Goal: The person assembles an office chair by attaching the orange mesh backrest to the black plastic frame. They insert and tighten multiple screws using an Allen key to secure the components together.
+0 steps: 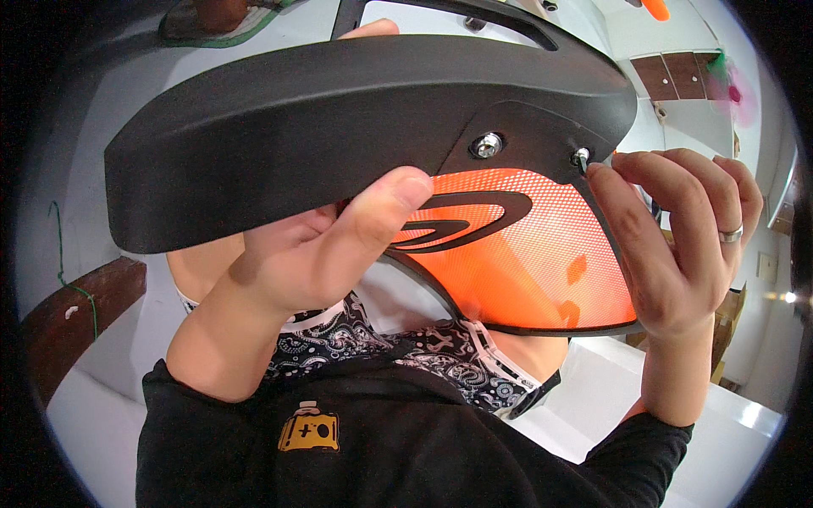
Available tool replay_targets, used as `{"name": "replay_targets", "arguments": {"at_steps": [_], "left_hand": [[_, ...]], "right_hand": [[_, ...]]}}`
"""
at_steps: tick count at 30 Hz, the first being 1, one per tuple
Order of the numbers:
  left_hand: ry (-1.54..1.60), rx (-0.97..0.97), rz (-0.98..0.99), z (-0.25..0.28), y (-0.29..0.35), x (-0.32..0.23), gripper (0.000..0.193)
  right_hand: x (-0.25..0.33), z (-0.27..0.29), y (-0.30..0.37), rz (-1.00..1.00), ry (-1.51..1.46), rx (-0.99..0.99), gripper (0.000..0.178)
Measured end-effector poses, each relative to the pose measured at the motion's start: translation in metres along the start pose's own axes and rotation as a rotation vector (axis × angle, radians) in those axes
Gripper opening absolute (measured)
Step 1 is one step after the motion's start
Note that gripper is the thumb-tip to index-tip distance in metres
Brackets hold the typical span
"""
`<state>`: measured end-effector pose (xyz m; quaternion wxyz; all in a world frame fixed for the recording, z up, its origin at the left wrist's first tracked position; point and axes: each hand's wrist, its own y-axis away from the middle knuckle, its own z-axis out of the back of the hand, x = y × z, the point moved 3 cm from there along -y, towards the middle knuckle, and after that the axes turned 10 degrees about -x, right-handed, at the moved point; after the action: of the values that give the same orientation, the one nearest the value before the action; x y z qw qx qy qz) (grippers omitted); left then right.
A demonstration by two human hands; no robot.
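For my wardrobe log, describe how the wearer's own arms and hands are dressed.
The left sleeve and right sleeve are black, ending around the elbows. The left hand is ungloved. The right hand is ungloved too, with a silver-coloured ring on one finger.

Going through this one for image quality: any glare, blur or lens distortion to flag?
Head view: dark fisheye rim at the corners, straight edges bending near it; head view: glints on the larger silver bolt, bright reflection on the white surface at lower right; head view: pink object at upper right blurred, right hand reasonably sharp.
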<state>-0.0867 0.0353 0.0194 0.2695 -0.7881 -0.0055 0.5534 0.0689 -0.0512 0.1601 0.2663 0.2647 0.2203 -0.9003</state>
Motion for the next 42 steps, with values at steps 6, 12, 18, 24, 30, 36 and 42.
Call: {"name": "replay_targets", "arguments": {"at_steps": [6, 12, 18, 24, 30, 36, 42], "left_hand": [[-0.016, 0.109, -0.185, 0.004, -0.003, 0.003, 0.065], [-0.044, 0.102, -0.199, 0.005, -0.001, 0.003, 0.063], [-0.047, 0.171, -0.205, 0.008, -0.003, 0.002, 0.063], [-0.049, 0.186, -0.227, 0.006, -0.001, 0.003, 0.063], [-0.054, 0.197, -0.241, 0.005, -0.001, 0.003, 0.063], [-0.056, 0.195, -0.251, 0.005, 0.001, 0.003, 0.063], [-0.052, 0.200, -0.248, 0.004, 0.000, 0.003, 0.063]], "right_hand": [[0.000, 0.003, -0.006, 0.010, -0.011, 0.066, 0.025], [-0.005, 0.001, -0.009, 0.105, -0.043, 0.051, 0.025], [-0.005, 0.000, -0.010, 0.102, -0.074, 0.100, 0.026], [-0.006, 0.000, -0.003, 0.067, -0.088, 0.098, 0.024], [-0.012, -0.004, 0.003, -0.010, -0.161, 0.083, 0.023], [-0.009, -0.013, 0.009, -0.100, -0.232, -0.051, 0.021], [-0.011, -0.012, 0.012, -0.129, -0.207, -0.073, 0.020]]}}
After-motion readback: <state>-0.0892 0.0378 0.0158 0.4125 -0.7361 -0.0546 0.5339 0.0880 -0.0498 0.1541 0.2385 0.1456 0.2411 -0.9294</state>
